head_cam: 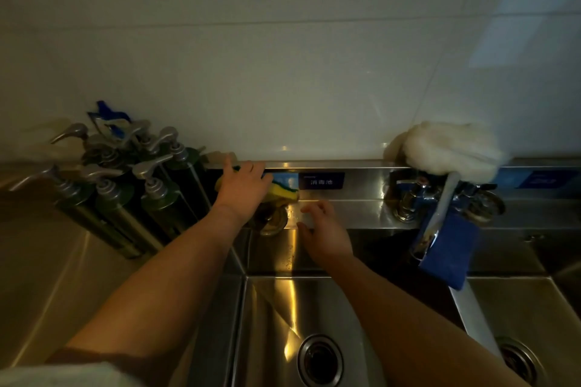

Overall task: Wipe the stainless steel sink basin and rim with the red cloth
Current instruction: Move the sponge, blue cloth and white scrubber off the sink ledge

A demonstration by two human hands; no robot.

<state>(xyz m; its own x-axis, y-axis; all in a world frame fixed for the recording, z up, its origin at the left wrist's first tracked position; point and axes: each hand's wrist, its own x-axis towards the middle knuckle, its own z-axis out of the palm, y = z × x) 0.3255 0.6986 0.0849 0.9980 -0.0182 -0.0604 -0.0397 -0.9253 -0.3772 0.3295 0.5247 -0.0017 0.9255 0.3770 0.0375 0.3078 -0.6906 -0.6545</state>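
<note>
Stainless sink [270,308]: left hand [242,190], fingers spread, rests on a yellow sponge [284,193]; right hand [323,229] at 3 o'clock hangs open, empty.

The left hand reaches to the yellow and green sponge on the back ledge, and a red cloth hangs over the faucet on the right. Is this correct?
Not quite. The cloth hanging over the faucet is blue, not red, as the head view shows. The rest holds: the left hand reaches to the yellow and green sponge on the back ledge.

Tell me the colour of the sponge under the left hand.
Yellow with a green top, seen in the head view.
</note>
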